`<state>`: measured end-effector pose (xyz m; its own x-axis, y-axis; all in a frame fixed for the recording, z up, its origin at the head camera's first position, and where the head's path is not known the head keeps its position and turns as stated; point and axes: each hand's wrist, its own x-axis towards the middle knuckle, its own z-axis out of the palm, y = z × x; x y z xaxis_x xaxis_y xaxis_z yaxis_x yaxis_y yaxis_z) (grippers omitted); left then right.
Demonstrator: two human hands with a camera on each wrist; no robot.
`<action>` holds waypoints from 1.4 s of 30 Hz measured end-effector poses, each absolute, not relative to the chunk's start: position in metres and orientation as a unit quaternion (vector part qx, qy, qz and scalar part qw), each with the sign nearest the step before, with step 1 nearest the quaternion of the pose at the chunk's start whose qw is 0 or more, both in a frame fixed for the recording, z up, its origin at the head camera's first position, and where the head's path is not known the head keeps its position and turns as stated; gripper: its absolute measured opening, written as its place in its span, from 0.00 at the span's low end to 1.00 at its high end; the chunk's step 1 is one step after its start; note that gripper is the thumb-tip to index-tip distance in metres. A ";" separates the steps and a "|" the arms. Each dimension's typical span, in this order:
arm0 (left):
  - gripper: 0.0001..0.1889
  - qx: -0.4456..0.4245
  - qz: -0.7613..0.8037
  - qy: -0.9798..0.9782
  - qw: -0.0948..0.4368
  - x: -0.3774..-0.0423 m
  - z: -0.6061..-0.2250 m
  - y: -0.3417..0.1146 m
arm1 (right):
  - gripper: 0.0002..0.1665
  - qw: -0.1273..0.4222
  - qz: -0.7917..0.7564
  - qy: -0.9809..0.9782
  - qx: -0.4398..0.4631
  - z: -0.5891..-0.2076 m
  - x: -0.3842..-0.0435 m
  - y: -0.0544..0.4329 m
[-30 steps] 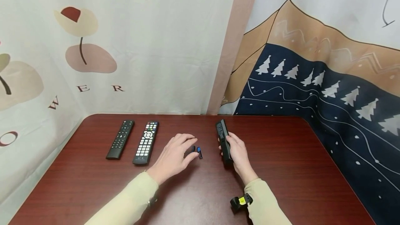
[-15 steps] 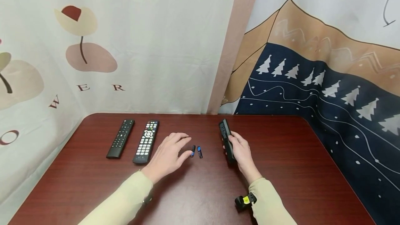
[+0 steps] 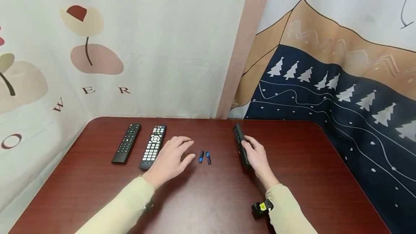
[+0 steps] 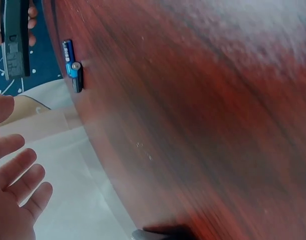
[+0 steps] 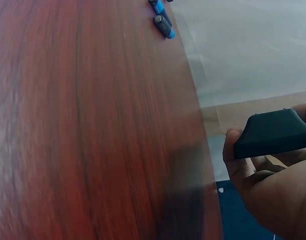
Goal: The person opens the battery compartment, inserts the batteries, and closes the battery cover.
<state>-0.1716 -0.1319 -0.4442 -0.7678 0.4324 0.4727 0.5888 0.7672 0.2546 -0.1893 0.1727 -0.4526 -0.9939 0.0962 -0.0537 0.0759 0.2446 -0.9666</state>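
Two small blue-and-black batteries, one on the left [image 3: 201,157] and one on the right [image 3: 208,158], lie side by side near the middle of the table. Just left of them hovers my left hand [image 3: 170,160], fingers spread and relaxed, holding nothing. To the right of the batteries my right hand [image 3: 259,157] grips a black remote control [image 3: 241,145], raised and turned on its edge. In the left wrist view, one broad side of this remote [image 4: 15,40] shows, with markings too blurred to read. The right wrist view has its near end [image 5: 273,132] between thumb and fingers.
Two more remotes lie at the left of the brown table [image 3: 208,201]: a plain black one [image 3: 126,143] and one with white buttons [image 3: 153,147], partly behind my left hand. Printed curtains [image 3: 162,46] hang behind and right of the table.
My left hand has drawn back leftward from the batteries, which now show fully. My right hand has shifted right with the remote and turned it further onto its edge.
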 end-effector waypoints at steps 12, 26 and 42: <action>0.22 -0.257 -0.182 -0.928 0.199 -0.174 -0.445 -0.147 | 0.24 0.014 0.557 -0.829 -0.055 -0.453 -0.189 0.191; 0.22 -0.233 -0.167 -0.935 0.207 -0.179 -0.449 -0.165 | 0.24 0.056 0.509 -0.858 -0.033 -0.456 -0.192 0.206; 0.21 -0.209 -0.164 -0.939 0.216 -0.186 -0.450 -0.184 | 0.30 0.034 0.445 -0.894 -0.030 -0.455 -0.194 0.223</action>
